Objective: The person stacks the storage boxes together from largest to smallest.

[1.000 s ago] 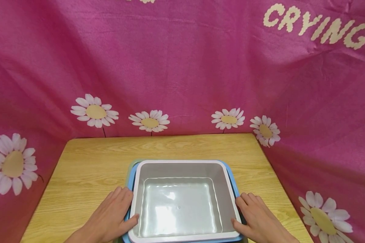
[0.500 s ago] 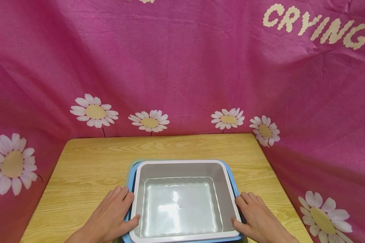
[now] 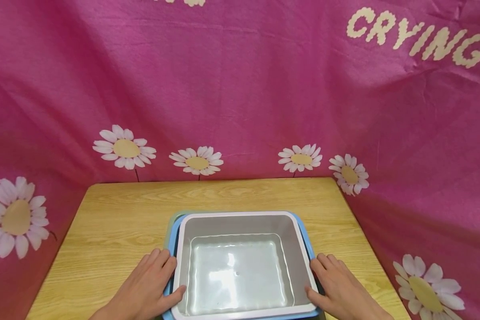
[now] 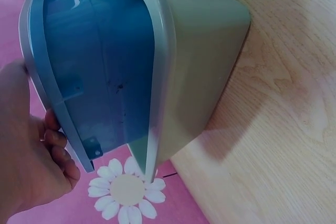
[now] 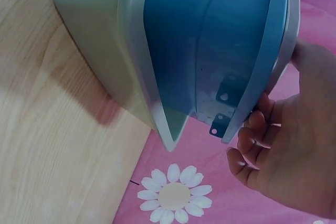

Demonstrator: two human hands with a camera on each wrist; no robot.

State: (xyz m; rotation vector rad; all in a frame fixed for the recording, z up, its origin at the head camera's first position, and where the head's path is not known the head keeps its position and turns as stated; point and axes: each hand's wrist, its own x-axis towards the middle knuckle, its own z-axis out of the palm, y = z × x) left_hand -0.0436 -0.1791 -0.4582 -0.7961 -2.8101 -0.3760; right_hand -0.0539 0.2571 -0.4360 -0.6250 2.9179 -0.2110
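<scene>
Three plastic bins stand nested, a grey bin [image 3: 240, 221] with a pale rim inside a blue bin [image 4: 105, 66], and that one inside a green bin [image 4: 194, 61]. The blue bin sits well up out of the green one, as both wrist views show. My left hand [image 3: 148, 284] grips the left side, thumb over the grey rim and fingertips [image 4: 56, 138] curled at the blue bin's rim. On the opposite side my right hand [image 3: 338, 286] holds the two upper rims the same way, its fingers [image 5: 255, 120] bent at the blue edge.
The bins stand near the front of a wood-grain table [image 3: 116, 222]. A pink curtain [image 3: 240, 89] with printed daisies and lettering hangs behind it and on both sides, close to the table's edges.
Hands and bins stay almost where they were. The head view has tilted very slightly, and the bright reflection on the grey bin's floor has changed shape.
</scene>
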